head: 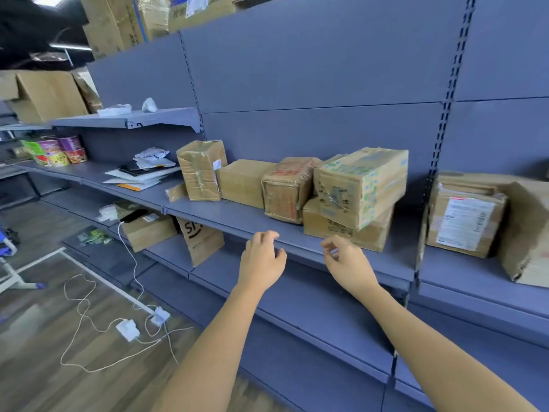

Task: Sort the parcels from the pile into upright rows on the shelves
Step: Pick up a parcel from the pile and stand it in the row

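A row of taped cardboard parcels stands on the blue middle shelf (237,215): an upright box (200,171), a plain box (242,182), a red-printed box (286,188), and a green-printed box (361,185) lying tilted on a flat box (335,228). My left hand (261,260) hovers just before the shelf's front edge, fingers loosely curled, holding nothing. My right hand (346,263) hangs beside it below the flat box, fingers loosely bent and empty.
A labelled parcel (465,224) and an open carton (525,233) sit on the right bay. Flat mailers (139,173) and noodle cups (56,151) lie at the left. A box (148,230) and paper bag (202,242) occupy the lower shelf. White cables and chargers (127,328) trail on the wood floor.
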